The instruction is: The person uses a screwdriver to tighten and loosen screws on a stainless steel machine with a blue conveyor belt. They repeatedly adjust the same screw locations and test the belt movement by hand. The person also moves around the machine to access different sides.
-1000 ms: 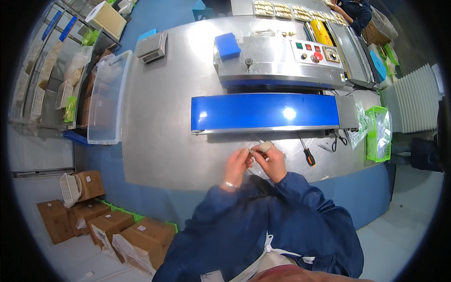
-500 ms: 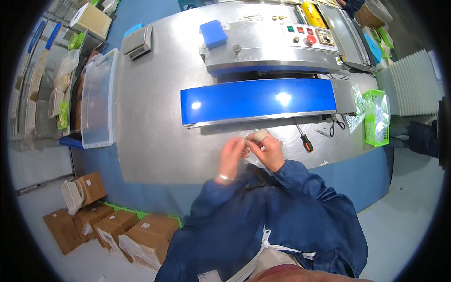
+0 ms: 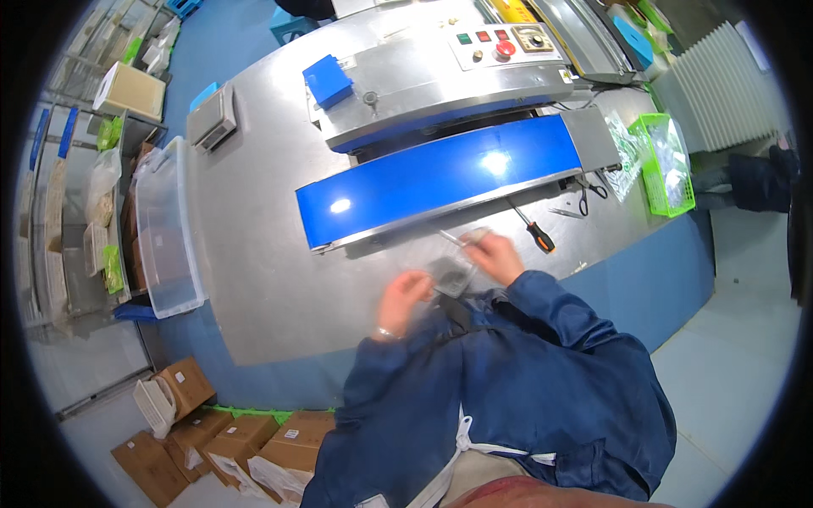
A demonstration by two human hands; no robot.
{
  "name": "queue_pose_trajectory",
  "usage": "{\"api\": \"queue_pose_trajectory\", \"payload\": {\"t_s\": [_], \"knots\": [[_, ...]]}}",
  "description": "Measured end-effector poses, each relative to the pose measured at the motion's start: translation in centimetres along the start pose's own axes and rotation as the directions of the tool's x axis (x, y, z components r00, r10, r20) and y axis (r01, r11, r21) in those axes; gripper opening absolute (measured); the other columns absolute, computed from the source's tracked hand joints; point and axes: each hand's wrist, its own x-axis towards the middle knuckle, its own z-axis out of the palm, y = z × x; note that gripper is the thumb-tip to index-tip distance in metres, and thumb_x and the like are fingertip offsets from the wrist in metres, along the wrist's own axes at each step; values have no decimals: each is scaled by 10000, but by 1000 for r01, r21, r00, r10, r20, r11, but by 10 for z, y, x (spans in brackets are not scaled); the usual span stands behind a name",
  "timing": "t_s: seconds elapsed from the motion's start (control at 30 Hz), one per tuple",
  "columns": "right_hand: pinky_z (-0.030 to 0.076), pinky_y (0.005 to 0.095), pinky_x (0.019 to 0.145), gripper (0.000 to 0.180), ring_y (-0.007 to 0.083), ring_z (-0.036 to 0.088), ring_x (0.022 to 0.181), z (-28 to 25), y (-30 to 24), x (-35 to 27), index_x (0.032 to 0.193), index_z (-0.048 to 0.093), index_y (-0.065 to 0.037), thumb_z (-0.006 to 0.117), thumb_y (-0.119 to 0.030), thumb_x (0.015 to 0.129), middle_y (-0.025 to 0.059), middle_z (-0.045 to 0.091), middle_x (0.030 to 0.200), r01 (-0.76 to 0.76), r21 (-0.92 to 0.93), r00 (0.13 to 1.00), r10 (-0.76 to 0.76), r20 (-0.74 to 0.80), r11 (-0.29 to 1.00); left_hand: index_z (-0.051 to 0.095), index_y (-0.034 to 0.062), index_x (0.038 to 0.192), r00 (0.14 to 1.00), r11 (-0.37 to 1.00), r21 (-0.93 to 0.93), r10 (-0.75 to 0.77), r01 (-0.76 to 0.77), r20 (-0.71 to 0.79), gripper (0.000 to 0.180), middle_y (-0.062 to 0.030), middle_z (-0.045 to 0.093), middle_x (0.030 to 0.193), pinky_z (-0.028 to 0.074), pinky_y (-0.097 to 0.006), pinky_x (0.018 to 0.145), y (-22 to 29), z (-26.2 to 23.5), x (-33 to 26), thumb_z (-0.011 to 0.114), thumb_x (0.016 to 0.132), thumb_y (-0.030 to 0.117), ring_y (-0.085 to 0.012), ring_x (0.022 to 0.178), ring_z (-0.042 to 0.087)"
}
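My left hand (image 3: 406, 292) is over the near part of the steel table, slightly blurred, its fingers drawn together at the left edge of a small clear plastic bag (image 3: 453, 276). What those fingers pinch is too small to make out. My right hand (image 3: 500, 256) is closed on the bag's right side, where a thin pale strip (image 3: 452, 240) sticks out beyond the fingers. Something beige (image 3: 477, 234) covers or lies against the right fingertips; its kind is unclear. The bag hangs low between both hands, close to my jacket.
Ahead is a blue conveyor belt (image 3: 440, 182) before a steel machine (image 3: 440, 80) with buttons. A screwdriver (image 3: 539, 237), scissors (image 3: 590, 196) and green basket (image 3: 667, 165) lie rightward. A clear bin (image 3: 169, 229) stands left; cartons (image 3: 241, 444) sit on the floor. Another person's sleeve (image 3: 758, 182) shows right.
My hands have moved apart from near touching, the left one downward and leftward. The clear bag now shows between them. The whole view has tilted and shifted.
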Motion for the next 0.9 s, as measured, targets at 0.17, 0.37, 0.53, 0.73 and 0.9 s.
{"api": "queue_pose_trajectory", "payload": {"t_s": [0.17,0.37,0.53,0.73,0.9], "knots": [[535,470,860,371,388,652,1018,-72,122,-3,1088,661,-27,733,-305,853,226,649,1104,-453,-629,891,300,-341,632,631,48,1114,1000,997,-81,-6,5,-21,199,-55,695,1000,512,-287,790,-3,3,-2,656,977,190,-116,861,628],[537,485,854,341,410,635,998,-90,192,-40,1062,668,-50,743,-245,793,222,630,1060,-455,-712,887,336,-315,535,610,61,1102,1000,959,-281,26,-27,-8,163,-49,665,1028,498,-311,792,6,3,-1,618,990,179,-144,877,612],[536,489,834,318,407,646,935,-84,199,-34,1047,683,-76,747,-228,775,203,631,1037,-464,-661,884,355,-304,589,611,62,1085,999,961,-276,19,-32,-46,149,-40,654,991,485,-305,768,7,3,2,625,982,169,-148,854,604],[527,452,816,339,381,648,921,-107,130,-44,1074,724,-96,682,-263,782,206,650,963,-385,-412,923,341,-180,826,640,50,1081,979,994,-5,105,-107,-174,182,-41,682,945,507,-285,757,-12,-14,9,689,942,157,-129,852,640],[535,378,802,316,306,678,850,-103,47,-47,1143,737,-97,652,-209,859,171,706,954,-234,-226,968,247,30,946,652,52,1064,953,960,243,195,-137,-233,158,-32,698,939,518,-249,712,-13,-28,23,692,944,147,-105,827,653]]}}
